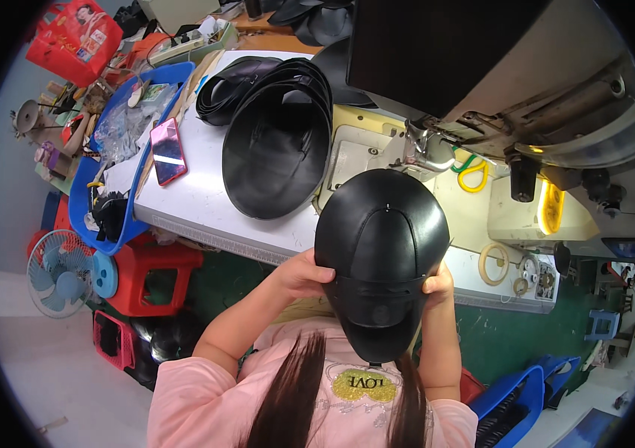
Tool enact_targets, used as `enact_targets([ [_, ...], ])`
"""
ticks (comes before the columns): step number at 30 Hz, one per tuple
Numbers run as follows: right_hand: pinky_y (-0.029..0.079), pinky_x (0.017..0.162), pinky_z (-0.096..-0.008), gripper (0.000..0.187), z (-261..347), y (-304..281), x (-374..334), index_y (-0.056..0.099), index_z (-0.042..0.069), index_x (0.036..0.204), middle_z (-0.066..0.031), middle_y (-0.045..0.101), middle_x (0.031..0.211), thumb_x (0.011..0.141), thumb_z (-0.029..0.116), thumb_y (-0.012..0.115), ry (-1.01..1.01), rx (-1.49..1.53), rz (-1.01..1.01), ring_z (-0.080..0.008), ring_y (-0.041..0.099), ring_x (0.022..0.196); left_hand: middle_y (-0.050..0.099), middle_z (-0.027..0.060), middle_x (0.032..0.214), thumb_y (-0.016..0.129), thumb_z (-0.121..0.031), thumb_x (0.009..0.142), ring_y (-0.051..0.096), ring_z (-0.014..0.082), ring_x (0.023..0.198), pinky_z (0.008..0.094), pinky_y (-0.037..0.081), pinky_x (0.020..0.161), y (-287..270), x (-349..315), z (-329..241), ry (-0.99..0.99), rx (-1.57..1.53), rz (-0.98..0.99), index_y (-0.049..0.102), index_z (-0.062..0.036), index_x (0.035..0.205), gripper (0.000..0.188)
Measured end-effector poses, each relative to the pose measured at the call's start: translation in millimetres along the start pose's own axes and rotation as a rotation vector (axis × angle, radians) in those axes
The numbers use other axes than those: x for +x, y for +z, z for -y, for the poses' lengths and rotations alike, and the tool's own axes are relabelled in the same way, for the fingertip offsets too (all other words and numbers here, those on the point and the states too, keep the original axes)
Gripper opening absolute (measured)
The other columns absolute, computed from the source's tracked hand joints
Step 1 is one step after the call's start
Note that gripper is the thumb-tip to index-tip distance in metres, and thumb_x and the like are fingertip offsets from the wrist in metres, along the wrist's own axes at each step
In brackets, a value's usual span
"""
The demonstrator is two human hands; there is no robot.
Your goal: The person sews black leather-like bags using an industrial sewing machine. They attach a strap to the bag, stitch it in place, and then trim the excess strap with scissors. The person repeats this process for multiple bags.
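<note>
I hold a glossy black leather-like cap-shaped piece (383,231) in front of my chest, its rounded dome toward the table and its narrow end toward me. Curved seams run over the dome, and a band crosses its middle. My left hand (306,275) grips its left edge, thumb on top at the band. On the opposite edge my right hand (438,285) also grips it with the thumb on top; most fingers of both hands are hidden beneath. Beyond my left hand, a nested stack of similar black shells (276,160) lies open side up on the white table (190,213).
A sewing machine (541,97) stands at the right, near yellow-handled scissors (473,178). Left of the stack lies a red-edged phone (168,151). Blue bins (132,226) hang beside the table's left end. A red stool (155,276) and a fan (60,272) stand lower left.
</note>
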State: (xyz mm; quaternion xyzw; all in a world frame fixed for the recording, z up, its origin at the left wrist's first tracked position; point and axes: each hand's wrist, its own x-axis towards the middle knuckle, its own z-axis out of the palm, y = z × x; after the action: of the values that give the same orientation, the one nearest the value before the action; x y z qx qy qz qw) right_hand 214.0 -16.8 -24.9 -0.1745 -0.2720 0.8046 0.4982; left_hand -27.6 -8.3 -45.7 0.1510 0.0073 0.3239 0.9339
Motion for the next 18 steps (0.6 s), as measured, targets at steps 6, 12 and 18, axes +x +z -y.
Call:
enact_targets([
  [6, 0.045, 0.084, -0.036, 0.065, -3, -7, -3, 0.046, -0.009, 0.112, -0.0189, 0.057, 0.104, 0.053, 0.002, 0.071, 0.011, 0.085, 0.031, -0.028, 0.058, 0.093, 0.045, 0.0169, 0.123, 0.06, -0.006, 0.076, 0.046, 0.029, 0.113, 0.0429, 0.035, 0.096, 1, 4, 6, -0.034, -0.055, 0.031, 0.039, 0.0027, 0.123, 0.053],
  [12, 0.046, 0.084, -0.0372, 0.063, -4, -6, -7, 0.047, -0.01, 0.111, -0.0205, 0.057, 0.103, 0.054, 0.003, 0.071, -0.016, 0.117, 0.029, -0.0293, 0.058, 0.094, 0.047, 0.015, 0.122, 0.062, -0.005, 0.075, 0.048, 0.0269, 0.111, 0.0409, 0.037, 0.094, 1, 7, 5, -0.024, -0.037, 0.008, 0.04, -0.0002, 0.123, 0.053],
  [18, 0.046, 0.083, -0.0378, 0.063, 1, -14, -7, 0.047, -0.011, 0.11, -0.0217, 0.057, 0.103, 0.054, 0.004, 0.071, -0.02, 0.007, 0.022, -0.0302, 0.058, 0.093, 0.05, 0.014, 0.119, 0.062, -0.005, 0.075, 0.049, 0.0262, 0.109, 0.0406, 0.038, 0.094, -3, 6, 8, 0.002, -0.01, -0.043, 0.042, -0.0011, 0.122, 0.051],
])
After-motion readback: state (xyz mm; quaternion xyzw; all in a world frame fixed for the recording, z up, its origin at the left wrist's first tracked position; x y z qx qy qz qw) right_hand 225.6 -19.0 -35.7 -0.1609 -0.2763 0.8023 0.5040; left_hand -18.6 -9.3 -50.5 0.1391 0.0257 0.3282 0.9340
